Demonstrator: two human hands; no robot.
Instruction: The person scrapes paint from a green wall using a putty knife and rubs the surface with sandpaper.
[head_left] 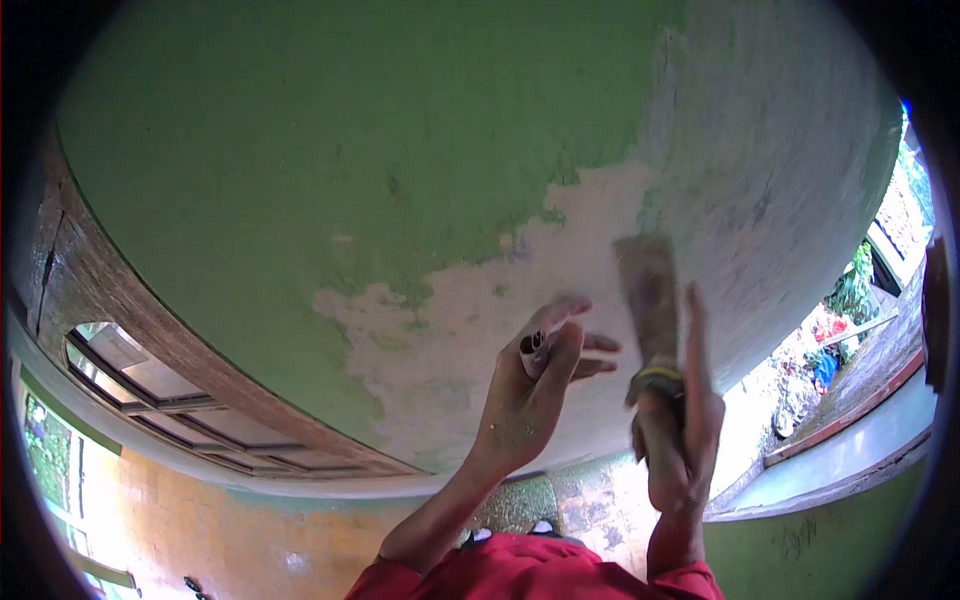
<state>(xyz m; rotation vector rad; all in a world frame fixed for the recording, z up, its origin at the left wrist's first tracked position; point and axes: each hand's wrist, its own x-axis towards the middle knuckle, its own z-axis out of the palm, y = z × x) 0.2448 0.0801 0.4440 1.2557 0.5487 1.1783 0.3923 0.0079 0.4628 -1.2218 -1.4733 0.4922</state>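
My right hand (695, 430) grips a paint scraper (648, 290) by its handle, index finger stretched along it. Its wide, worn blade points up in front of the wall and is slightly blurred. My left hand (525, 400) is curled around a small pale rolled-up piece (533, 350), its dark hollow end showing beside the thumb, while other fingers extend to the right. Both hands are in front of a green wall (400, 130) with a large bare whitish patch (450, 330) where paint is gone. Along the patch the green paint has a ragged edge.
A wooden window frame (190, 415) runs along the wall's left side. Below lies a tiled floor (270, 545), bright in places. At the right, an opening shows plants (855, 285), scattered colourful items and a low ledge (850, 420).
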